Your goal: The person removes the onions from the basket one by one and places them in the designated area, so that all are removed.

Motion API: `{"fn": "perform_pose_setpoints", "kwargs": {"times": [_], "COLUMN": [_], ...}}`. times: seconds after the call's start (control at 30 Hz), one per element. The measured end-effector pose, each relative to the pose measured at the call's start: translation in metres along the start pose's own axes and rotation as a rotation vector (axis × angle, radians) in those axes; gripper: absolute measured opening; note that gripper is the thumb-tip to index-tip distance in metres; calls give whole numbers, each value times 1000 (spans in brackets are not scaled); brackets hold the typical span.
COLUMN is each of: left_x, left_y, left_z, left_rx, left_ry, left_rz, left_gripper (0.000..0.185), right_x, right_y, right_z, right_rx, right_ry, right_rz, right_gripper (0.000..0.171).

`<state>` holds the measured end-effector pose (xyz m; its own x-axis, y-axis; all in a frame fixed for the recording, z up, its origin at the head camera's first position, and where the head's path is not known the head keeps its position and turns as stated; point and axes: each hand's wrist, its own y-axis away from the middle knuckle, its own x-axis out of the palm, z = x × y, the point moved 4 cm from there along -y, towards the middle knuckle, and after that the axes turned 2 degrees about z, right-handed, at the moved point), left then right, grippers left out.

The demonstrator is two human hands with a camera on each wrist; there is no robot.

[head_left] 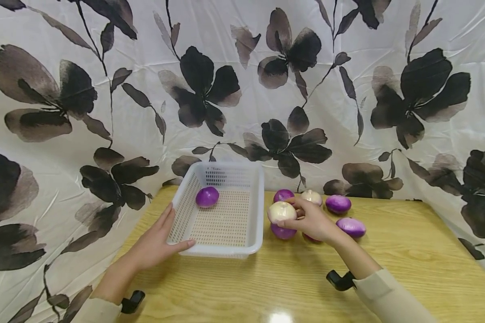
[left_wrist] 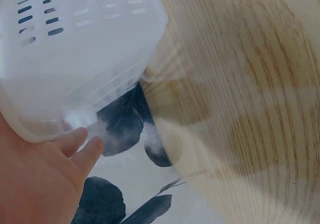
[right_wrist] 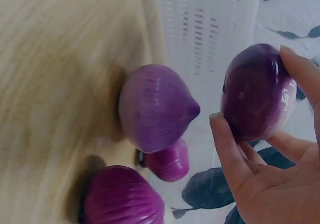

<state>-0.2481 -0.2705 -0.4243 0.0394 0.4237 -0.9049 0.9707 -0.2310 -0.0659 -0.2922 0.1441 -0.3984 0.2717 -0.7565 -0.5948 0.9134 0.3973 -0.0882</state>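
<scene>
A white perforated plastic basket (head_left: 257, 215) stands on the table with one red onion (head_left: 207, 197) inside, toward its back left. My left hand (head_left: 155, 244) rests against the basket's near left corner, fingers straight along the outer side and thumb on the front rim; in the left wrist view two fingertips touch the wall. Just right of the basket, my right hand (head_left: 313, 220) pinches an onion (head_left: 282, 212) between thumb and fingers. This held onion looks pale on top and purple (right_wrist: 255, 92) on the side seen in the right wrist view. Another purple onion (head_left: 284, 232) shows below it, partly covered.
Around my right hand lie several more onions: a purple one (head_left: 283, 194) behind, a pale one (head_left: 312, 197), and two purple ones (head_left: 338, 204) to the right. One more is mostly hidden under the hand. Floral cloth (head_left: 226, 112) hangs behind the wooden table (head_left: 242, 287).
</scene>
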Motion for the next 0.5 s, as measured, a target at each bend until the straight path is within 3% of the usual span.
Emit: {"fn": "perform_pose_setpoints", "kwargs": {"times": [0.5], "left_x": [2], "left_y": [0], "left_z": [2], "left_rx": [6], "left_ry": [-2], "left_rz": [-6], "left_gripper": [124], "right_x": [11], "right_y": [33], "right_z": [-17], "right_rx": [-30], "right_ry": [-24], "right_rz": [99], "right_gripper": [64]}}
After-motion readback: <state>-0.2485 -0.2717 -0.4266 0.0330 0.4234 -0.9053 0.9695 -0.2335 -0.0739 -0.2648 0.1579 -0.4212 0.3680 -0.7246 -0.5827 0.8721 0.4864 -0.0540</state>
